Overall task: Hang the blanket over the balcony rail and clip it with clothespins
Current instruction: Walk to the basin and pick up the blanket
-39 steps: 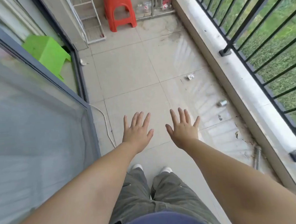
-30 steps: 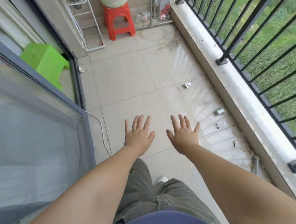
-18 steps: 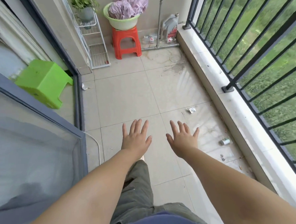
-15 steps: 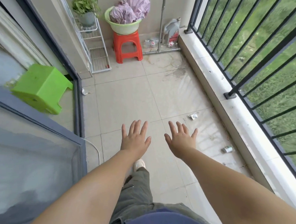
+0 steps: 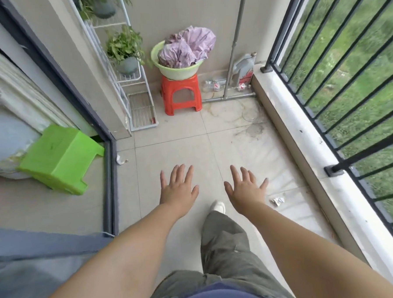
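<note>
A crumpled lilac blanket lies heaped in a pale green basin on a red plastic stool at the far end of the balcony. The black barred balcony rail runs along the right side above a pale ledge. My left hand and my right hand are stretched out in front of me over the tiled floor, palms down, fingers spread, holding nothing. Both are well short of the basin. I see no clothespins.
A white wire rack with potted plants stands left of the stool. A green stool sits inside the sliding door track on the left. A metal pipe and a jug stand in the far corner. Litter lies by the ledge.
I have walked forward along the balcony and the view has tilted up. The basin with the blanket has come into view and drawn nearer. My hands stay open and empty.
</note>
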### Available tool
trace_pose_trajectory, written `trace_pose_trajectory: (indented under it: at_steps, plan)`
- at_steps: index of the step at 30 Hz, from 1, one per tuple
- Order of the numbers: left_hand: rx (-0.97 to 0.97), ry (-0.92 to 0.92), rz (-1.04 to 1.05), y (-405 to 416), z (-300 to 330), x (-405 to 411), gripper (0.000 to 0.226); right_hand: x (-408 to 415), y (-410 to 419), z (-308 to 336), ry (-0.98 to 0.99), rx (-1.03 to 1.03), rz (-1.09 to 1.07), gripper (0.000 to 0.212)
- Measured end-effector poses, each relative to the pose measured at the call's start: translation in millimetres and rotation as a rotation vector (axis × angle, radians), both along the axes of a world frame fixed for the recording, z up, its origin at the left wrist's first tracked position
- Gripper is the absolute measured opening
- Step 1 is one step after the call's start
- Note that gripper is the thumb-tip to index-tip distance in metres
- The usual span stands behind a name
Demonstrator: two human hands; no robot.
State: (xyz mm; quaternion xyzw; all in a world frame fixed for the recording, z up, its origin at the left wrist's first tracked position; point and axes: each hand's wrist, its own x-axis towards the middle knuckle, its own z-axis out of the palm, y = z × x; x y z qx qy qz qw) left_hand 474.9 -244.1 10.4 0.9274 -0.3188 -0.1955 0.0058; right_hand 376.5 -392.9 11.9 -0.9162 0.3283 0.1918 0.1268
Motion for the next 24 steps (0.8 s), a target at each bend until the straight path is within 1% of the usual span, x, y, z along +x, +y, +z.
trace_pose_trajectory:
  at_steps: [4,8,11,16,20,24]
  plan:
    - [0.006,0.017,0.039,-49.9,-6.1,85.3,0.058,85.3,-61.3,-4.9,-0.015,-0.002,0.019,0.056]
    - [-0.057,0.024,0.103,-99.4,4.6,167.1,0.058,173.9,-118.5,-0.8,0.002,-0.028,0.036,0.056]
    - [-0.068,0.025,0.109,-118.1,9.5,217.1,0.058,234.2,-136.3,3.2,0.000,-0.008,0.072,0.056]
    - [0.003,0.045,0.138,-138.8,-5.7,333.2,0.058,358.7,-161.3,-4.9,-0.004,0.006,0.159,0.056]
    - [0.018,0.034,0.100,-156.2,-13.4,442.6,0.058,459.7,-191.4,-15.1,-0.017,-0.009,0.087,0.057]
    - [0.043,0.006,-0.006,-183.5,-0.5,553.9,0.059,548.9,-214.1,-7.7,-0.057,0.009,-0.026,0.056]
